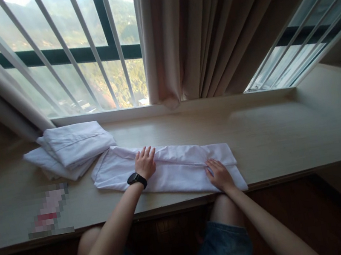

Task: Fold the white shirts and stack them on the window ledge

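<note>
A long folded white garment or cloth [178,173] lies flat along the front of a pale wooden ledge; its exact kind I cannot tell. My left hand [145,162] rests on its left half, fingers spread and flat, with a black watch [136,179] on the wrist. Toward the other end, my right hand [219,174] presses down with its fingers stretched out near a lengthwise fold. Neither hand grips anything. Several folded white cloths [78,144] are piled loosely at the left, touching the long piece's left end.
The wooden ledge [272,137] runs beneath a barred window [77,73]. Beige curtains [194,33] hang behind it. A blurred-out pinkish item [49,211] lies near the ledge's front left. My knees [224,211] are close to the front edge.
</note>
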The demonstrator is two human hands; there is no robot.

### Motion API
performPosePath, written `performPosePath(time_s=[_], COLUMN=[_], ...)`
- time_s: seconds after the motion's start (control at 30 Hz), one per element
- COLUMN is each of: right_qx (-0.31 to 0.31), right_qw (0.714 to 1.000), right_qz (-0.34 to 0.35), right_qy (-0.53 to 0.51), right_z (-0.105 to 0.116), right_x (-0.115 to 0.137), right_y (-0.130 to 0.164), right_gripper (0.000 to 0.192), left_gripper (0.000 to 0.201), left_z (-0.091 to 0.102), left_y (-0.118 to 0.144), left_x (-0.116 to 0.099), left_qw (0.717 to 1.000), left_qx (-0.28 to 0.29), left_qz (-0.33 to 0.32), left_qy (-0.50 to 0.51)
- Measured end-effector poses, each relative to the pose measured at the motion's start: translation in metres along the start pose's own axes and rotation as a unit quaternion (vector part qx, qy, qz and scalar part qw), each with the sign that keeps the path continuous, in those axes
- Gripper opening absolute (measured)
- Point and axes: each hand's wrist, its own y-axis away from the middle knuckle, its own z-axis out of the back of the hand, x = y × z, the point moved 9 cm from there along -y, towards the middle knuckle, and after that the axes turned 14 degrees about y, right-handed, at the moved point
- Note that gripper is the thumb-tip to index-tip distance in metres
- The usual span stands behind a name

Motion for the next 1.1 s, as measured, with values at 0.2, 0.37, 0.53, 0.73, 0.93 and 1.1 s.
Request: performPosePath(time_s=[0.2, 0.37, 0.53, 0.73, 0.93, 1.1], right_qx=[-0.021, -0.031, -0.034, -0.028, -0.019, -0.02], right_qw=[1.0, 0.999, 0.999, 0.999, 0.998, 0.998], right_qz=[-0.001, -0.013, -0.018, -0.023, -0.03, -0.026], right_qy=[-0.015, -0.033, -0.035, -0.035, -0.049, -0.047], right_z=[0.003, -0.001, -0.004, -0.001, 0.001, 0.003], right_x=[-0.004, -0.009, -0.011, -0.01, -0.008, -0.01], right_y=[0.001, 0.003, 0.004, 0.004, 0.002, 0.004], right_gripper=[0.039, 0.036, 0.036, 0.037, 0.037, 0.036], left_gripper=[0.028, 0.039, 0.041, 0.048, 0.053, 0.046], left_z=[-0.006, 0.007, -0.01, 0.002, 0.034, 0.044], left_y=[-0.023, 0.0, 0.031, 0.024, 0.03, 0.053], left_x=[0.044, 0.055, 0.066, 0.119, 0.177, 0.125], left_qw=[0.99, 0.989, 0.983, 0.992, 0.986, 0.993], left_qx=[0.117, 0.071, 0.101, 0.114, 0.107, 0.094], left_qz=[-0.055, -0.113, -0.149, -0.009, 0.12, 0.074], left_qy=[-0.06, -0.057, -0.03, -0.05, -0.04, 0.004])
